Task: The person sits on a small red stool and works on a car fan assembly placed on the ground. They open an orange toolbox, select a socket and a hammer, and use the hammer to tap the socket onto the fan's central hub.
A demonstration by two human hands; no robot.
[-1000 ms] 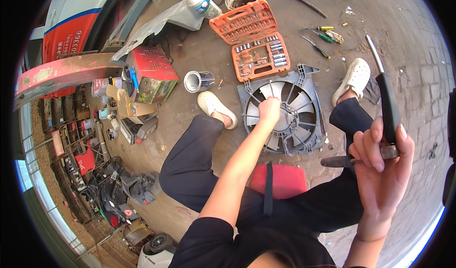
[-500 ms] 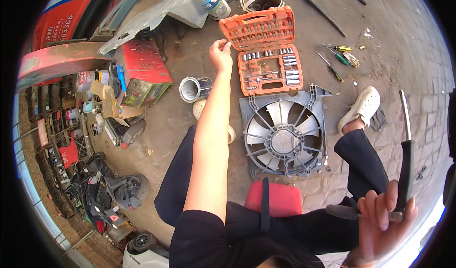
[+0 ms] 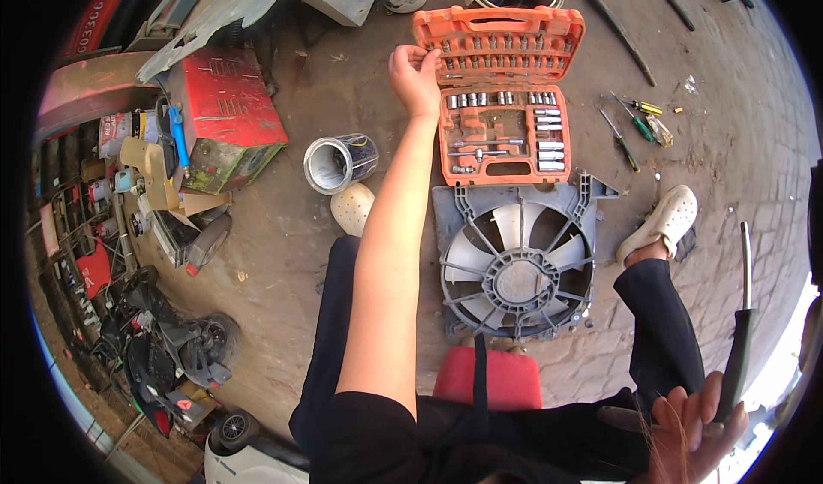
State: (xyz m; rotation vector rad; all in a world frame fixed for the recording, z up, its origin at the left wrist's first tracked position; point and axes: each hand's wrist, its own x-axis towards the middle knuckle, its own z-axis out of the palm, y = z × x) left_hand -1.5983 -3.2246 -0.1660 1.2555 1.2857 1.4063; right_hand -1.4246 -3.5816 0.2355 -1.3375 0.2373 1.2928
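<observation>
Your left hand (image 3: 416,81) is at the left edge of the lid of an open orange plastic case (image 3: 561,21) full of small silver metal pieces. Its fingers are bent, with the tips close together by the lid; I cannot tell if they pinch anything. Your right hand (image 3: 690,428) is low on the right, its fingers curled tight around a long silver metal tool with a black handle (image 3: 735,355). A short dark bar (image 3: 621,417) pokes out to the left of that hand; I cannot tell if it is part of the same tool. The case lies on the brown ground. Just below it, between your feet, a grey plastic fan with pale blades (image 3: 519,280) lies flat. A red cushion with a black strap (image 3: 513,379) is between your legs.
</observation>
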